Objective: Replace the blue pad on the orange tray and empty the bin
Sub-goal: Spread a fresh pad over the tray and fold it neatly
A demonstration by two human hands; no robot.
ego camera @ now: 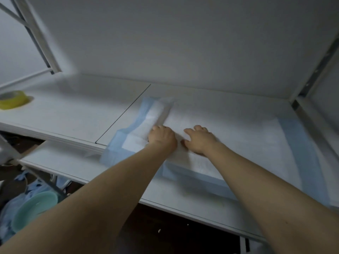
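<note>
Left hand [161,138]: fingers curled tight over the near end of a folded flap of the blue pad [238,136], gripping it; thumb hidden. Right hand [200,141]: fingers loosely spread and straight, palm down, pressing on the pad's white middle, just at 3 o'clock of the left hand.

Pad: white quilted centre, pale blue border, mostly spread flat on the white shelf [73,110], running from centre toward 3 o'clock. Its 10 o'clock part is doubled over, and the near edge overhangs the shelf front.

Both bare forearms reach in from 6 o'clock, nearly parallel, wrists low.

Yellow tape roll [12,99] at 9 o'clock; teal round container [34,208] at 8 o'clock, below the shelf.
</note>
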